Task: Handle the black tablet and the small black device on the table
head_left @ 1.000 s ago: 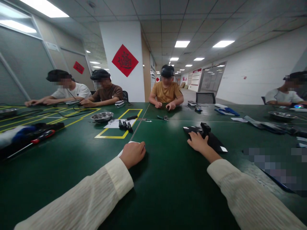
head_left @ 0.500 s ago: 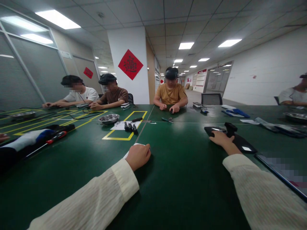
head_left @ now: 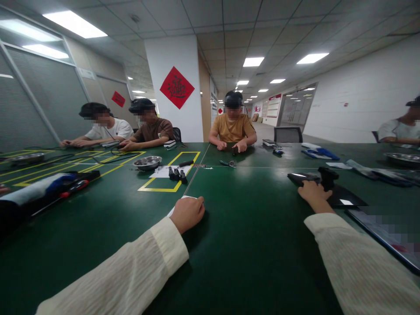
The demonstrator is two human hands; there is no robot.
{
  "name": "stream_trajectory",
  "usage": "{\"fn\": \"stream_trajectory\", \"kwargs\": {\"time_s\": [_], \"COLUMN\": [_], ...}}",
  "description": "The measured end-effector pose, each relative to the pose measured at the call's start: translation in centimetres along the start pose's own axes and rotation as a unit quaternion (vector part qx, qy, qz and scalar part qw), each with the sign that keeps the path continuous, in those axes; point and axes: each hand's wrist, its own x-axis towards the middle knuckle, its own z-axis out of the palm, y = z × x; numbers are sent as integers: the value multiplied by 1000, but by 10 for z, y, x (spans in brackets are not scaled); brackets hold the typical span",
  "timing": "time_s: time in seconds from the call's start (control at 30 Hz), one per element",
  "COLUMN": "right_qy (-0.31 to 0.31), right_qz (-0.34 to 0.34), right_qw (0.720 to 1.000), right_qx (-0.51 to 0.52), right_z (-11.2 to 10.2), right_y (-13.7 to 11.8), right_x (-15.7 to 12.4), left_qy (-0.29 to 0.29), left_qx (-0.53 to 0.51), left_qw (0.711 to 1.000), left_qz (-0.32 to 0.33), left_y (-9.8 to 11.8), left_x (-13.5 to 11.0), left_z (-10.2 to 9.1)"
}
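My left hand (head_left: 187, 213) rests on the green table (head_left: 249, 245), its fingers curled into a closed fist. Whatever may be inside it is hidden. A white sheet (head_left: 171, 211) shows partly from under that hand. On the right, my right hand (head_left: 314, 196) grips a glossy black flat piece with an upright mount (head_left: 349, 197), fingers over its near left part and thumb towards the mount. A white label lies on the piece's right part. Just right of my right sleeve is a flat tablet-like panel with a dark edge (head_left: 377, 216), its face blurred.
A metal bowl (head_left: 147, 162), several black cylindrical parts (head_left: 177, 174) and pliers (head_left: 228, 163) lie ahead. A red-handled screwdriver (head_left: 75, 189) is at left beside dark bundled items. Across the table sits a person in a mustard shirt (head_left: 232, 129); other people sit left and right.
My right hand and the black flat piece have slid a little to the right. My left hand stays in place; the view has shifted slightly.
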Motion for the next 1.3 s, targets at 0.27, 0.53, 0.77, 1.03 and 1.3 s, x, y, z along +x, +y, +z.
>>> {"fn": "stream_trajectory", "kwargs": {"time_s": [0.27,0.53,0.77,1.03,1.3], "right_qy": [160,310,219,151,110], "right_qz": [23,58,68,95,81], "right_qw": [984,928,939,949,970], "right_qx": [75,196,256,259,200], "right_z": [-3,-13,-10,-12,-9], "right_y": [6,11,28,31,38], "right_x": [-10,-22,-8,-2,8], "left_qy": [5,8,10,11,19], "left_qx": [-1,10,4,-5,5], "left_qw": [1000,1000,1000,1000,998], "left_qz": [-1,16,16,14,52], "left_y": [-1,-2,-2,-1,-3], "left_x": [1,1,0,0,0], "left_z": [3,5,4,4,6]}}
